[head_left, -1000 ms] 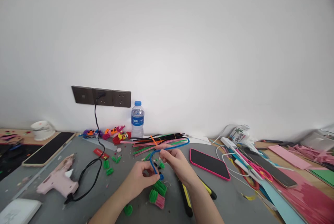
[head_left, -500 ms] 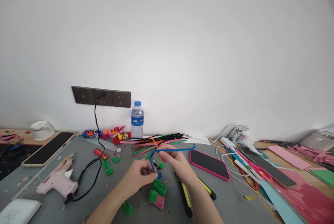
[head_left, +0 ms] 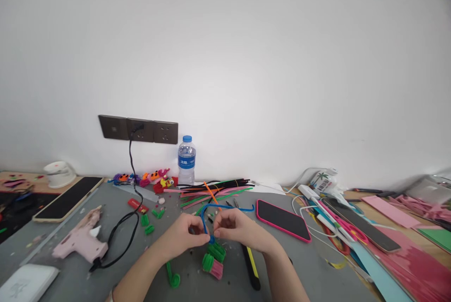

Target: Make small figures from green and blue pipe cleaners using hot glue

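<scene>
A blue pipe cleaner point(head_left: 229, 207) arches over my hands, with its free end bent at the right. My left hand point(head_left: 183, 236) pinches its lower left part between thumb and index finger. My right hand point(head_left: 239, 229) is closed at the same spot, fingertips against the small blue coil point(head_left: 212, 239). Just below lie a folded green pipe cleaner bundle point(head_left: 216, 252) and a green-and-pink bundle point(head_left: 213, 267). A curled green pipe cleaner point(head_left: 173, 280) is under my left forearm. Pliers with a yellow-black handle point(head_left: 251, 267) lie partly hidden beneath my right hand.
Behind my hands are a pile of pipe cleaners point(head_left: 214, 190) and a water bottle point(head_left: 186, 161). A pink glue gun point(head_left: 81, 241) with its cord point(head_left: 118, 227) lies left. At right are a pink-edged phone point(head_left: 282, 220), scissors point(head_left: 347, 227) and coloured sheets point(head_left: 416, 257).
My right hand has moved left and down along the blue pipe cleaner to meet my left fingertips. The pipe cleaner's free end has dropped and shifted left.
</scene>
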Action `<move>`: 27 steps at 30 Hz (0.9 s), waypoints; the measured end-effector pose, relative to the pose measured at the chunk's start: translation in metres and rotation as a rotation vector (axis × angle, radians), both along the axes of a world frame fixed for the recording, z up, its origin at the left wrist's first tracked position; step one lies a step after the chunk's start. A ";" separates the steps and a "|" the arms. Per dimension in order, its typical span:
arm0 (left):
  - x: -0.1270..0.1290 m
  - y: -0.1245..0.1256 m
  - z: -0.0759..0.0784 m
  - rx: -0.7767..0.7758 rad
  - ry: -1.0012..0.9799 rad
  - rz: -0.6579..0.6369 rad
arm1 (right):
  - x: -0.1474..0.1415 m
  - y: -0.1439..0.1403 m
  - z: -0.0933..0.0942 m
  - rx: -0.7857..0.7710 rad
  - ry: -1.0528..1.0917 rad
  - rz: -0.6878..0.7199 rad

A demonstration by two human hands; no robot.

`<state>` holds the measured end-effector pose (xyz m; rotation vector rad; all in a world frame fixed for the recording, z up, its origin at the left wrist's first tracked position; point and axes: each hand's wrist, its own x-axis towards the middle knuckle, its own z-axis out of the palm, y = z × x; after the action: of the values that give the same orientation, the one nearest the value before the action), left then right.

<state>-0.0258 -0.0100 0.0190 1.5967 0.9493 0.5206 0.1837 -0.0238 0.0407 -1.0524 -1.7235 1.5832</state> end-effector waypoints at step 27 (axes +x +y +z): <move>0.001 -0.003 -0.001 -0.049 0.019 -0.081 | -0.001 -0.003 0.002 -0.015 -0.135 0.109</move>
<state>-0.0243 -0.0126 0.0181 1.5919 0.9007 0.4236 0.1830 -0.0272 0.0425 -1.1115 -1.8904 1.6264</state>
